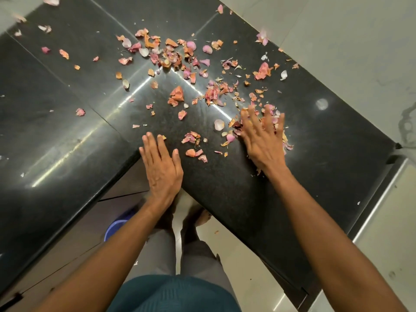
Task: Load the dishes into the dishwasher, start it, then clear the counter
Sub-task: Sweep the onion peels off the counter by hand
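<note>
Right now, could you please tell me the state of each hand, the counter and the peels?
Left hand: open, flat at the counter's inner corner.
Right hand: open, fingers spread over peels.
Pink and orange onion peels: scattered loose.
Black polished stone counter: littered, not yet cleared.
Blue plastic tub: on the floor, mostly hidden.

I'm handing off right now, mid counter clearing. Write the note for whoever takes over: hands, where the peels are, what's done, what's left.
Left hand: open, flat at the counter edge, holding nothing.
Right hand: open, fingers spread over a clump of peels, raking them.
Peels: scattered across the counter's inner corner, thickest at centre and by the right hand; strays far left and near the back wall.
Bucket: blue, on the floor below the left arm.
Done: no dishes on this counter; dishwasher out of view.
Left: gather all peels and remove them.
</note>
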A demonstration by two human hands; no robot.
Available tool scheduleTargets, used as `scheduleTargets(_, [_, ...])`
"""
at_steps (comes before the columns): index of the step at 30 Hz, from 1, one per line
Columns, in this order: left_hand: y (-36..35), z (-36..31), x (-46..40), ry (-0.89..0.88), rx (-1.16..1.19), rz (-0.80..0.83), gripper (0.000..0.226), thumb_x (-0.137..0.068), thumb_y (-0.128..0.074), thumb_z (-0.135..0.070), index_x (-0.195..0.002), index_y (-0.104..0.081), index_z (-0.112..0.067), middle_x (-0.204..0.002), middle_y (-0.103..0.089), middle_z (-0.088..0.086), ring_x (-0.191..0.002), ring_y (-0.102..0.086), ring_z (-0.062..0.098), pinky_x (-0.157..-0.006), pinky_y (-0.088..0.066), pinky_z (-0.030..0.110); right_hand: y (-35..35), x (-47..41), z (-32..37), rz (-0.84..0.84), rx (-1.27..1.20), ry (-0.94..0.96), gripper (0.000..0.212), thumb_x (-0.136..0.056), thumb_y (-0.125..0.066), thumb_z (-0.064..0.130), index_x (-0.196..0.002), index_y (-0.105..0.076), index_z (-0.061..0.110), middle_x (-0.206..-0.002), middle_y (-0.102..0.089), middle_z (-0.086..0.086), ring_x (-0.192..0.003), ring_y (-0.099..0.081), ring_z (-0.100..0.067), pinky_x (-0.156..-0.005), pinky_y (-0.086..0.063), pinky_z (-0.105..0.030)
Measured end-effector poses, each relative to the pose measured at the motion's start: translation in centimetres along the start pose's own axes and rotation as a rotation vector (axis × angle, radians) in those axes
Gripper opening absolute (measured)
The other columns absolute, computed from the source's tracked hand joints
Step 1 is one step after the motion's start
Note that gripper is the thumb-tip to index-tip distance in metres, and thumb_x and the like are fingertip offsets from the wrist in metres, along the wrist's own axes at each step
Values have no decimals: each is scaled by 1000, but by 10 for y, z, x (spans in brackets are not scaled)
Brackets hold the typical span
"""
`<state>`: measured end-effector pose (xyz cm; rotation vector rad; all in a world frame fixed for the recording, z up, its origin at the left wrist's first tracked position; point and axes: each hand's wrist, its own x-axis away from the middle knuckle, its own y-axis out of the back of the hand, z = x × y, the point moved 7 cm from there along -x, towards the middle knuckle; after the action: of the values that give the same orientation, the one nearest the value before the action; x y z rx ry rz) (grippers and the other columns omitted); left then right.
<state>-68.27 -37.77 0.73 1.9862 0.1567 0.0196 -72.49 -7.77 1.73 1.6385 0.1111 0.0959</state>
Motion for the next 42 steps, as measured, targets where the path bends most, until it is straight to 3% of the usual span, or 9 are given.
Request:
scheduleTargets(3, [-18,3,6,64,-95,68,70,-106,-37,-43,-158,-15,-1,-165,-3,27,-155,3,38,-124,-8,58,17,-8,-17,-79,-44,-109,57,-114,-24,47,-166,-14,26,-174,-7,-1,-160,-7,-33,-126,-3,-62])
scheduleTargets(8, [-34,-21,2,74,-180,85,69,-108,-30,-43,-159,-11,1,-165,-2,28,-154,2,39,-122,-6,61,21,13,13,-79,-190,-73,58,-113,-31,39,-166,-18,20,-174,-7,-5,-161,-3,-26,-127,-8,-59])
scheduleTargets(18, [-65,-103,-18,-72,-19,162,80,-106,-19,-56,-158,-4,2,-164,4,28,-154,6,38,-123,-9,57,4,74,33,-44,-382,-233,61,-107,-42,28,-164,-25,12,-173,-12,-8,-161,-4,-20,-129,-1,-51])
scheduleTargets(26, [-92,-173,-34,-564,112,268,68,-108,-31,-44,-161,-10,-8,-166,3,23,-155,5,35,-122,-12,56,-6,95,55,-17,-371,-282,67,-107,-40,32,-164,-17,5,-173,-10,-11,-161,-5,-24,-127,-12,-58])
scheduleTargets(29, [-71,-186,-52,-702,222,295,62,-108,-35,-37,-162,-12,-14,-168,4,17,-155,7,33,-122,-7,59,-7,91,63,7,-381,-261,71,-108,-40,38,-164,-13,4,-173,-8,-13,-161,-3,-25,-129,-7,-56])
scheduleTargets(33, [-23,-152,-88,-511,374,202,60,-109,-30,-29,-161,-8,-8,-168,5,14,-156,5,28,-126,4,51,-13,74,105,142,-341,-28,70,-110,-32,44,-166,-6,12,-174,2,-8,-161,6,-24,-128,3,-55])
scheduleTargets(35, [-4,-116,-99,-376,384,142,59,-110,-30,-28,-161,-8,-8,-169,4,11,-156,5,22,-127,4,44,-15,64,134,174,-262,168,68,-111,-30,47,-166,-9,14,-174,-3,-5,-161,5,-25,-127,-5,-59])
scheduleTargets(37, [9,-77,-102,-258,358,92,58,-111,-30,-28,-161,-8,-8,-169,2,9,-156,4,20,-127,-1,48,-19,52,151,208,-200,312,67,-111,-29,50,-166,-11,17,-174,-5,-1,-161,5,-24,-126,-10,-61])
scheduleTargets(42, [24,6,-96,-88,156,37,61,-110,-30,-35,-161,-10,-8,-169,0,9,-156,5,19,-126,-4,52,-23,10,122,243,-125,313,67,-110,-18,55,-167,-5,23,-174,2,2,-160,11,-23,-127,-5,-62])
